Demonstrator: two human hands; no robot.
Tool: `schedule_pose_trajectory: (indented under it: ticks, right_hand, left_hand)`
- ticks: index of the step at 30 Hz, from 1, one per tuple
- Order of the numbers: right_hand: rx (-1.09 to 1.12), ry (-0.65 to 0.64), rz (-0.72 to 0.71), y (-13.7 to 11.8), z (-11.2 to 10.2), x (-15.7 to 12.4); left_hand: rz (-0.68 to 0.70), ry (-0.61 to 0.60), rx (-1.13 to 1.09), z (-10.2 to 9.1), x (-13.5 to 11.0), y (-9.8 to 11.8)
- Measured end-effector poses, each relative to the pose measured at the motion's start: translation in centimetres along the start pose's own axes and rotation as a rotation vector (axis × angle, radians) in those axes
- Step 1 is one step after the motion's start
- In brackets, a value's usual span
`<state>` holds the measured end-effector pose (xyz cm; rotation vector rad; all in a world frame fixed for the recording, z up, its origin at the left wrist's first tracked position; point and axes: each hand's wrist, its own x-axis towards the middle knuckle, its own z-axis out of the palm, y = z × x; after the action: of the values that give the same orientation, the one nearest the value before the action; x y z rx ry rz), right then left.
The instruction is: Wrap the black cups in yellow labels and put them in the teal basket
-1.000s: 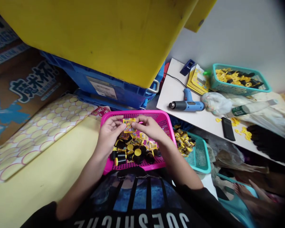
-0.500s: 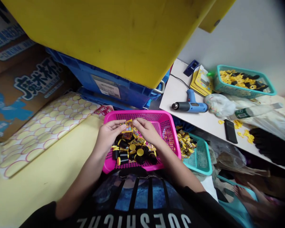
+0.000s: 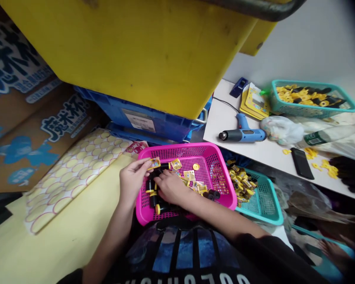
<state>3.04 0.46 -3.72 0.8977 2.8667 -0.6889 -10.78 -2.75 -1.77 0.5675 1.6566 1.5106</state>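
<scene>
My left hand [image 3: 133, 178] pinches a small yellow printed packet [image 3: 154, 163] at the left rim of a pink mesh basket [image 3: 183, 146]. My right hand [image 3: 172, 187] reaches into the same basket. Its fingers are bent and a little apart over small black bottles with yellow caps [image 3: 157, 209]; the fingertips are partly hidden among them, and no grip shows. More yellow packets [image 3: 189, 175] lie loose in the basket beyond my right hand, with a round yellow cap [image 3: 196, 167] near them.
To the right, a teal basket [image 3: 268, 195] holds several yellow packets. A white table [image 3: 214, 122] carries a blue heat gun [image 3: 244, 134], a black phone [image 3: 302, 163] and another teal basket [image 3: 313, 112]. Ahead rise yellow [image 3: 142, 59] and blue crates [image 3: 106, 106]; cartons [image 3: 32, 114] stand left.
My right hand has left the packet and moved down into the basket among the bottles. My left hand keeps the packet near the basket's left side. The view has shifted slightly.
</scene>
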Motion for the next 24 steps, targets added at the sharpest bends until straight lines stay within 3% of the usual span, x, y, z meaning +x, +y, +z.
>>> schedule_pose_trajectory:
  ticks: [3,6,9,11,14,24]
  right_hand:
    - [0.449,0.116,0.162,1.5,-2.7,-1.5]
    - [0.848,0.318,0.307,3.3,-5.4,-3.4]
    - [1.181,0.487,0.244,4.3,-6.9,-4.5]
    - [1.333,0.532,0.181,4.3,-7.4,-4.8]
    - [1.413,0.521,0.140,4.0,-7.3,-4.7]
    - [1.344,0.530,0.151,4.4,-6.2,-5.2]
  left_hand:
    - [0.006,-0.037,-0.055,-0.6,0.2,-0.5]
    - [-0.036,-0.130,-0.097,-0.8,0.4,-1.2]
    - [-0.046,-0.185,-0.118,-0.3,0.5,-1.5]
    - [-0.037,-0.210,-0.116,0.3,0.3,-1.4]
    - [-0.025,-0.236,-0.114,1.1,-0.2,-1.0]
    - [0.082,-0.209,-0.181,1.9,-1.2,-0.5]
